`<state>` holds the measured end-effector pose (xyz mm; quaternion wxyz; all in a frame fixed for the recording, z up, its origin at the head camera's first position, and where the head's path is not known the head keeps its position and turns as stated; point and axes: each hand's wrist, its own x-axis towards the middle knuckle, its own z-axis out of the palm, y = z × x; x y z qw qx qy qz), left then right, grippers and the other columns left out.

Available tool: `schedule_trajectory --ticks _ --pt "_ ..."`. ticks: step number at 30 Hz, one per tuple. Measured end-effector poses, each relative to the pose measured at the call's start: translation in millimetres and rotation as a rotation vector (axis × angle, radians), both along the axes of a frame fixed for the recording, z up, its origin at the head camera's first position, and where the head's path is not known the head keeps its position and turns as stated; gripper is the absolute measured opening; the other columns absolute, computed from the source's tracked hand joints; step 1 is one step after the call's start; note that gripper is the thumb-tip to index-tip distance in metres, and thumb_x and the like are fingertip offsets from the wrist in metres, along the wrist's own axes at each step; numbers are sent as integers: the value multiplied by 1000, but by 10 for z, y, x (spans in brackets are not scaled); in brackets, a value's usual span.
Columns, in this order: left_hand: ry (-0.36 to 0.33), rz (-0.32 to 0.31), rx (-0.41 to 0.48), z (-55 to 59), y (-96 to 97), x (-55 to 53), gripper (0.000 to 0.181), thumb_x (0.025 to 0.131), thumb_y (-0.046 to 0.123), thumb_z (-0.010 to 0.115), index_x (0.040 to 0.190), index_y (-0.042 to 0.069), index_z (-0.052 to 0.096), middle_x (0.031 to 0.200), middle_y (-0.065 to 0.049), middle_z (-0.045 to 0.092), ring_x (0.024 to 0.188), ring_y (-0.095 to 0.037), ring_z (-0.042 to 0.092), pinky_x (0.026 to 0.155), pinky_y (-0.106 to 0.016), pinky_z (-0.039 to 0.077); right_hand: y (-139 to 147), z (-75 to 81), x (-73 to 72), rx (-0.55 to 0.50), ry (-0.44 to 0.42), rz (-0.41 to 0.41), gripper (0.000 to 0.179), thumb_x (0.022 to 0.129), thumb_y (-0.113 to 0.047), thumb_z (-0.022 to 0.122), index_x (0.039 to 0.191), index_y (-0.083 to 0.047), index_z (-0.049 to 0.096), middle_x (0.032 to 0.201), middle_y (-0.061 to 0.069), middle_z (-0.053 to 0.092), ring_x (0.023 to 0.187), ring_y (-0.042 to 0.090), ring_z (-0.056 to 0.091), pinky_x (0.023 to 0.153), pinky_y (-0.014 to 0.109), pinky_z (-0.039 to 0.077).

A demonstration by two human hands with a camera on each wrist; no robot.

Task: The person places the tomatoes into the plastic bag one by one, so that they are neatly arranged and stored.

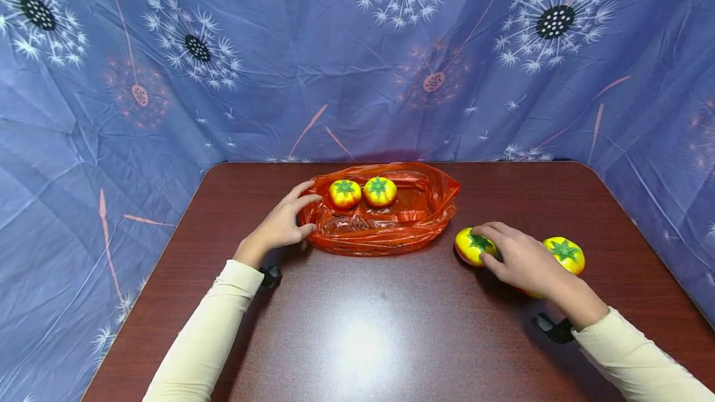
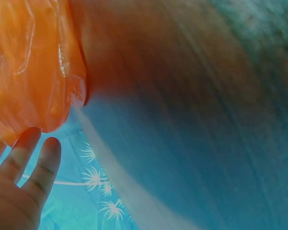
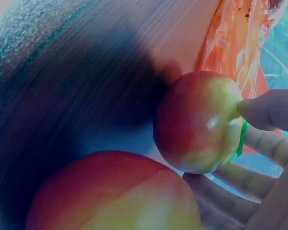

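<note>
My right hand (image 1: 522, 259) grips a yellow-and-red tomato (image 1: 469, 247) with a green star-shaped top, thumb on one side and fingertips round the other in the right wrist view. This tomato is low over the table, just right of a thin red plastic bag (image 1: 380, 245). The bag lies spread with its mouth open upward, and two similar tomatoes, a left one (image 1: 344, 196) and a right one (image 1: 380, 193), sit inside. My left hand (image 1: 285, 219) is at the bag's left edge, fingers spread and loosely bent, fingertips right at the plastic (image 2: 33, 72).
Another tomato (image 1: 565, 254) stands to the right, behind my right hand. A further one, mostly hidden under that hand, shows large in the right wrist view as a red-and-yellow tomato (image 3: 115, 201). The brown table (image 1: 313, 327) ends at a blue dandelion-print cloth (image 1: 301, 79).
</note>
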<state>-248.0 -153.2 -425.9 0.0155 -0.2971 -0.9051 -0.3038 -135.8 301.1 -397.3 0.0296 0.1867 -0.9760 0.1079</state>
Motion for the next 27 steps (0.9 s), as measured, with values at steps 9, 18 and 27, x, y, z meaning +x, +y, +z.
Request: schedule_trajectory --ticks 9,18,27 --pt "7 0 0 -2 3 11 58 78 10 72 134 0 58 159 -18 32 146 -37 33 119 -56 30 -18 -7 -4 -14 -28 21 46 88 -23 71 130 -10 61 131 15 62 119 37 61 92 59 51" --pt "11 2 3 -13 -5 -13 59 78 10 73 134 1 58 159 -17 32 146 -37 34 119 -55 31 -48 -9 -47 -35 -75 -2 64 87 -23 74 140 2 49 136 26 57 123 44 56 99 61 47" --pt "9 5 8 -35 -19 -34 59 78 11 73 133 1 58 159 -16 32 146 -36 34 119 -54 31 -97 -18 -77 -24 -87 23 59 87 -22 71 137 4 53 136 27 56 124 45 54 100 62 46"
